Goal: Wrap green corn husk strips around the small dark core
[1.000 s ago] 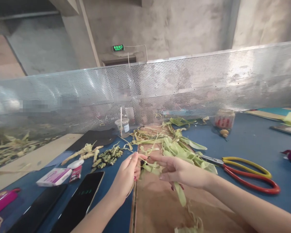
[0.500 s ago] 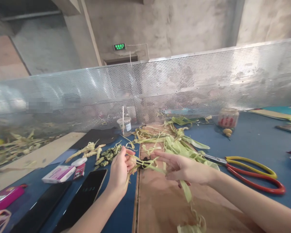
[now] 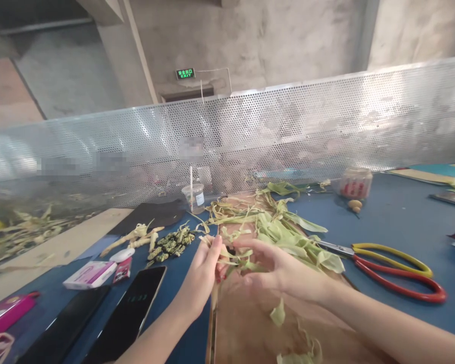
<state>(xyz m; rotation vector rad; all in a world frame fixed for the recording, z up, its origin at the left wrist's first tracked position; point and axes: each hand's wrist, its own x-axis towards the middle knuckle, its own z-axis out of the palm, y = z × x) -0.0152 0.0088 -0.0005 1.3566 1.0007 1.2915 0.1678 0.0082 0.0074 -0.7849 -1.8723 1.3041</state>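
Observation:
Pale green-yellow corn husk strips (image 3: 231, 257) run between my two hands above a brown wooden board (image 3: 246, 331). My left hand (image 3: 205, 270) is closed around the strips, its thumb pressing from above. On the right, my right hand (image 3: 278, 268) is curled over the other end, thumb and index finger apart. Its lower fingers are hidden behind the palm, where a green strip runs in. Below that hand a small husk end (image 3: 277, 313) shows over the board. Behind both hands lies a heap of loose husks (image 3: 280, 232).
Large scissors (image 3: 398, 268) with red and yellow handles lie right. Dark green braided pieces (image 3: 172, 242), pale twisted husk pieces (image 3: 136, 236), a phone (image 3: 132, 308) and a pink-white box (image 3: 90, 274) are left. A plastic cup (image 3: 194, 197) and jar (image 3: 355, 184) stand near the perforated metal screen (image 3: 250, 136).
My left hand has turned, its thumb now on top, and moved right, closer to my right hand. The long strip hanging below my right hand now shows only a short end.

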